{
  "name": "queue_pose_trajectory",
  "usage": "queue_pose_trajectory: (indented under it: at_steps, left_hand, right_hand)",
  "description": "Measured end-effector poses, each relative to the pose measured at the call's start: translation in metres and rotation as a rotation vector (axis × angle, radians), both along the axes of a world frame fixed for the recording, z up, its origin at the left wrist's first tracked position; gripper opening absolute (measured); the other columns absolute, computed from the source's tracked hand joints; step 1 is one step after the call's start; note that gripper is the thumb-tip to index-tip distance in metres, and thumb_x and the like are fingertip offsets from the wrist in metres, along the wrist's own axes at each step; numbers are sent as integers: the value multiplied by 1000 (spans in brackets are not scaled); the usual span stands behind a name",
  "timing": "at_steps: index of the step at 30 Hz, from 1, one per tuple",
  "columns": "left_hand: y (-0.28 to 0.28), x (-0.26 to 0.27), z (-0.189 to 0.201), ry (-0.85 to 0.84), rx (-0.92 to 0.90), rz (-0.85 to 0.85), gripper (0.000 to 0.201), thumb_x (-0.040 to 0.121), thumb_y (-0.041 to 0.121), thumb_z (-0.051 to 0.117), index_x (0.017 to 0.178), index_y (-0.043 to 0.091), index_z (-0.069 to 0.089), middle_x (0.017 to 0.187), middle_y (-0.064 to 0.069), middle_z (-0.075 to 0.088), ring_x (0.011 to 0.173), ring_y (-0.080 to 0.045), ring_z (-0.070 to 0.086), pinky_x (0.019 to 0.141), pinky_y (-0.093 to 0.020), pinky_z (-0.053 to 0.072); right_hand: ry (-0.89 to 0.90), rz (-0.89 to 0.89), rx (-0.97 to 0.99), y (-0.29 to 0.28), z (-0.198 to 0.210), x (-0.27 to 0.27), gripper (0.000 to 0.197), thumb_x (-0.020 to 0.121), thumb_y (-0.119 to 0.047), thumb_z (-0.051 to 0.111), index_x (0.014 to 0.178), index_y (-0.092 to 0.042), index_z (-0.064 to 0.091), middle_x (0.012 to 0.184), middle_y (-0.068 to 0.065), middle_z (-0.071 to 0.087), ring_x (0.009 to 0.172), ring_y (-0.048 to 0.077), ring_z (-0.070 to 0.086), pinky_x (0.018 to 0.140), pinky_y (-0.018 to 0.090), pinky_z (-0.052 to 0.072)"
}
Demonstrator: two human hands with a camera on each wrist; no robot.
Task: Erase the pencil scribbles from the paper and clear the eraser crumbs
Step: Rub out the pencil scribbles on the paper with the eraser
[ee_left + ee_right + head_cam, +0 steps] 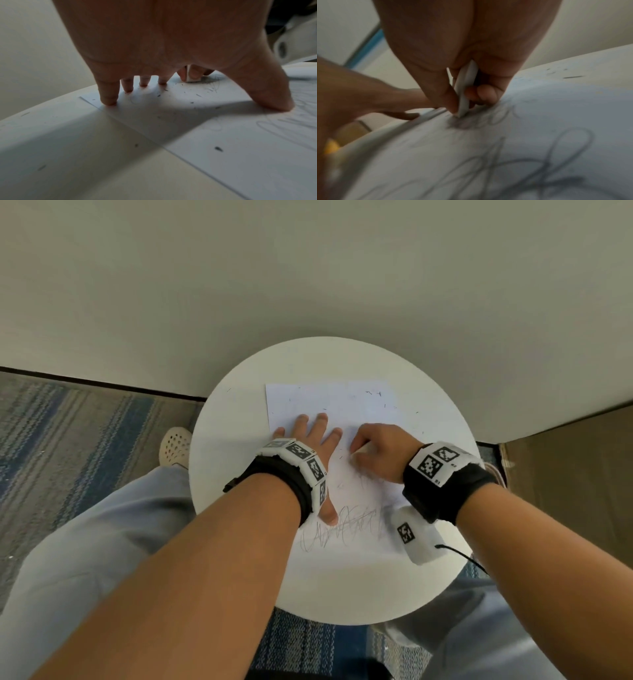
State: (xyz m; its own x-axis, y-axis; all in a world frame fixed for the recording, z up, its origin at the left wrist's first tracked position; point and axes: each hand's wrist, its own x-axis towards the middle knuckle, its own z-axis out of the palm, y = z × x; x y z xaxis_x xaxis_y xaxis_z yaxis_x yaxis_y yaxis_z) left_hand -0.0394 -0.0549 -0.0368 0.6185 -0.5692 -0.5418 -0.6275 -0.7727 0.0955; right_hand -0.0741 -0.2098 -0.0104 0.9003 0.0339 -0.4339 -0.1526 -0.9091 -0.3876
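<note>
Paper [329, 402] lies center frame on round white surface [233, 392]. Left hand [310, 436] flat, fingers [109, 94] spread straight, pressing paper. Right hand [380, 450] pinches white eraser [464, 92], tip on scribbles [342, 529] in paper's lower part. Dark crumbs [218, 148] scattered over paper and surface.

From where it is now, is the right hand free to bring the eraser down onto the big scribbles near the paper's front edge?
Probably yes. The right hand pinches the eraser just beyond those scribbles, and nothing lies between. Only the left hand thumb touches their left end.
</note>
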Motion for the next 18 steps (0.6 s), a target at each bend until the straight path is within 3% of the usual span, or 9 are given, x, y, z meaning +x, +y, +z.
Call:
queue_pose_trajectory:
  at_steps: [4, 8, 12, 15, 18]
  left_hand:
    - [-2, 0, 1, 12, -3, 2, 143, 48, 75, 76, 151, 28, -11, 158, -1, -21, 145, -32, -14, 115, -55, 7]
    - [-2, 0, 0, 11, 3, 11, 144, 48, 76, 76, 151, 28, -11, 157, 0, -21, 145, -30, -14, 115, -54, 6]
    - [-2, 0, 1, 5, 0, -2, 144, 47, 76, 76, 151, 27, -10, 158, -1, -20, 145, -31, -13, 115, -55, 9]
    - [-1, 1, -2, 2, 4, 8, 144, 46, 77, 76, 151, 29, -11, 157, 1, -20, 145, -29, -14, 115, -53, 7]
    - [-2, 1, 1, 9, -5, 4, 144, 46, 76, 77, 151, 28, -9, 158, 0, -19, 146, -30, -12, 115, -54, 9]
  right_hand:
    - [95, 194, 3, 16, -4, -13, 7, 85, -20, 59, 87, -23, 53, 94, -4, 56, 84, 14, 52, 74, 23, 38]
    - [13, 37, 19, 8, 0, -6, 8, 84, -19, 59, 88, -23, 54, 94, -5, 56, 90, 17, 56, 76, 23, 38]
    - [92, 196, 33, 22, -2, -17, 8, 84, -17, 59, 86, -22, 53, 93, -4, 56, 85, 16, 55, 74, 23, 40]
    - [16, 32, 29, 9, 2, -8, 8, 85, -19, 60, 92, -20, 58, 95, -3, 56, 93, 19, 58, 74, 22, 37]
    - [77, 186, 34, 22, -2, -16, 8, 84, -16, 59, 88, -20, 55, 93, -4, 55, 86, 16, 56, 70, 21, 39]
